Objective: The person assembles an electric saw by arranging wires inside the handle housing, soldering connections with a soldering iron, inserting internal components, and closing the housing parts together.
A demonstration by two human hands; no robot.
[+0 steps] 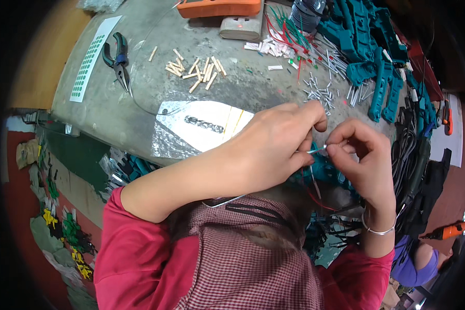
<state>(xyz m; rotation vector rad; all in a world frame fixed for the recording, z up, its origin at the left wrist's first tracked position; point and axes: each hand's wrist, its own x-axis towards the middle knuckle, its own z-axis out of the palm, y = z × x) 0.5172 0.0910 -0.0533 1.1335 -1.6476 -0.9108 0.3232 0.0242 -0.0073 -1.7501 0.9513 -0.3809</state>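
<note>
The left hand [281, 142] pinches a thin wire [316, 150] between thumb and fingers, and the right hand [361, 157] grips its white-tipped end, fingertips nearly meeting over the bench's near edge. Left of them, a slotted pale plate [204, 123] lies along that edge; beyond it, grey benchtop [144, 77] runs between pliers [120, 62] and short tan sticks [196, 71]. Metal pins [319, 92] sit just past the fingers, while teal housings [382, 85] and black cables [405, 160] crowd the right side.
</note>
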